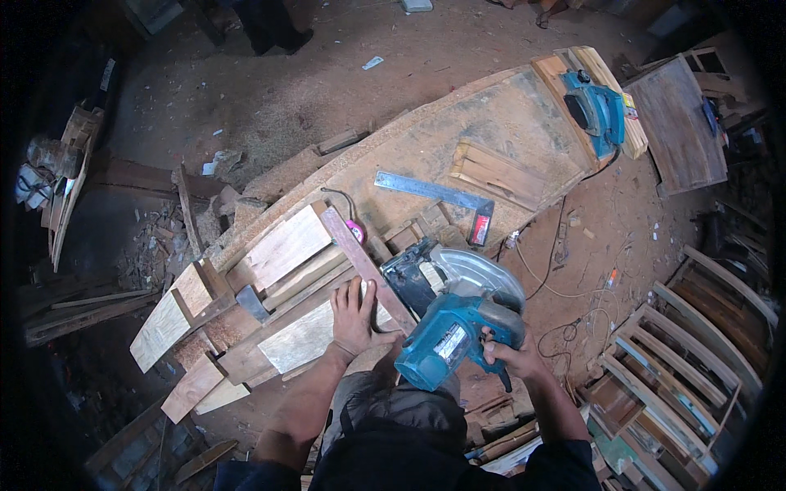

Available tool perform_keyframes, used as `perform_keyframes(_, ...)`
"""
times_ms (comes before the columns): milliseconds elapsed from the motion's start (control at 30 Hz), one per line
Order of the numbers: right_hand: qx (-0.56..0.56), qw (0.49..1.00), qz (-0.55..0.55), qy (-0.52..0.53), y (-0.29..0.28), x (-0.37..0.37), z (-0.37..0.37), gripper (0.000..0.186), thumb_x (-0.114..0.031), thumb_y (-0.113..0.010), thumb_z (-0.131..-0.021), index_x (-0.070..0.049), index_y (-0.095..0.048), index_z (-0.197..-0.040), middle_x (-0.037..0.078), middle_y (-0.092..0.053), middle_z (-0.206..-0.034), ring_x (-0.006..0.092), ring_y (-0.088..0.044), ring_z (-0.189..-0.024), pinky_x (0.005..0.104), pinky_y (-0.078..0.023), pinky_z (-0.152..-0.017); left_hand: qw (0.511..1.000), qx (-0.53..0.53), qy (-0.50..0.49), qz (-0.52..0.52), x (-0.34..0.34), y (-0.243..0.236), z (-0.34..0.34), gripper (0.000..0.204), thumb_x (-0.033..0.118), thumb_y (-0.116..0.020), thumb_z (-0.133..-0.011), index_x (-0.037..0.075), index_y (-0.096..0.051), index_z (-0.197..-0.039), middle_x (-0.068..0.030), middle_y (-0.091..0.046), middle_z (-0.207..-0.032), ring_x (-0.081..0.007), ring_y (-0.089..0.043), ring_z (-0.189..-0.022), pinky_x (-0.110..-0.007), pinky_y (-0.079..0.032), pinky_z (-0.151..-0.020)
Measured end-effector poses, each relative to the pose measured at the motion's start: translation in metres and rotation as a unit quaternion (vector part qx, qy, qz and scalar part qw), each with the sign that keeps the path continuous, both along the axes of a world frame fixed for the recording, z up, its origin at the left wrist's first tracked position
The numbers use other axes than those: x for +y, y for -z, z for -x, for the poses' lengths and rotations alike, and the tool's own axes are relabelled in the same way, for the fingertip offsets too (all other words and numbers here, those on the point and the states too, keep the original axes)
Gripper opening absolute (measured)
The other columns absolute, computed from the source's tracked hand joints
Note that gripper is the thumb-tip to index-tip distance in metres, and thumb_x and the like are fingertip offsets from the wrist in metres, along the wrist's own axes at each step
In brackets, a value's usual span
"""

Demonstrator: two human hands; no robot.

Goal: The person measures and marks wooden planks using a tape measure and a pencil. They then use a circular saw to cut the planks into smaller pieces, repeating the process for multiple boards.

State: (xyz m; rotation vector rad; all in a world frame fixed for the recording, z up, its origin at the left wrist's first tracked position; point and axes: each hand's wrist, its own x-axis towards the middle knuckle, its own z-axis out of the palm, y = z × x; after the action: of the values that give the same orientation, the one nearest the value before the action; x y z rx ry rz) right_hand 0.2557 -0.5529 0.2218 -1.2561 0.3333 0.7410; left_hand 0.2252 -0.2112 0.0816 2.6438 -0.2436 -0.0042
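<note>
My right hand point(512, 355) is wrapped round the rear handle of a teal circular saw point(442, 340). The saw's base plate lies alongside a narrow reddish wooden strip point(358, 250); its blade is hidden beneath the guard. My left hand point(353, 316) rests with fingers spread on the boards, thumb stretched along the strip's near end. Beneath and left of that hand is a pale board point(303, 337). Another planed board point(288, 245) lies beyond it. A hammer-like metal head point(251, 303) sits among the pieces.
A try square point(430, 191) and a pink tape measure point(354, 231) lie on the workbench point(499, 114). At its far right end sits a teal electric planer point(598, 116). Cables point(542, 282) trail over the floor. Wooden frames point(663, 368) stand at right; a person's legs point(270, 24) show at top.
</note>
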Motion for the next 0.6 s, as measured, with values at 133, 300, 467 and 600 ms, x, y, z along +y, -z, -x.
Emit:
perform_keyframes(133,0.005,1.0,-0.004,-0.003,-0.006,0.005,-0.005,0.031,-0.003,-0.075,-0.089,0.0,-0.064,-0.117,0.003,-0.063,-0.091,0.0113,-0.061,-0.07,0.0297,-0.051,-0.063,1.0,0.003,0.0,0.0,0.002,0.001,0.003,0.135,0.084,-0.076,-0.055,0.003,-0.036,-0.154,-0.0297,-0.039,-0.144,-0.0494,-0.039,-0.13,-0.066,-0.026,-0.109)
perform_keyframes(300,0.01,1.0,-0.011,0.006,-0.009,0.013,-0.012,0.027,-0.003,-0.075,-0.089,-0.001,-0.063,-0.114,0.002,-0.062,-0.089,0.0106,-0.06,-0.069,0.0286,-0.049,-0.062,1.0,0.011,0.004,0.0,0.003,-0.003,-0.002,0.136,0.086,-0.075,-0.054,0.003,-0.036,-0.155,-0.03,-0.039,-0.145,-0.0496,-0.039,-0.131,-0.065,-0.026,-0.109)
perform_keyframes(467,-0.017,1.0,-0.018,-0.003,-0.007,0.02,-0.02,0.022,-0.003,-0.073,-0.09,-0.002,-0.062,-0.109,0.001,-0.061,-0.085,0.0098,-0.059,-0.068,0.0275,-0.047,-0.06,1.0,-0.003,0.008,0.004,0.006,0.007,0.0,0.122,0.075,-0.075,-0.064,0.003,-0.037,-0.155,-0.0292,-0.039,-0.147,-0.0493,-0.039,-0.131,-0.065,-0.027,-0.109)
perform_keyframes(600,-0.043,0.999,-0.007,-0.009,-0.009,0.032,-0.032,0.021,-0.002,-0.07,-0.09,-0.001,-0.059,-0.108,0.003,-0.061,-0.077,0.0124,-0.059,-0.063,0.0298,-0.047,-0.059,0.999,-0.013,0.013,-0.026,0.01,0.018,0.002,0.098,0.059,-0.069,-0.078,0.003,-0.038,-0.154,-0.0283,-0.04,-0.147,-0.0488,-0.039,-0.13,-0.064,-0.028,-0.108)
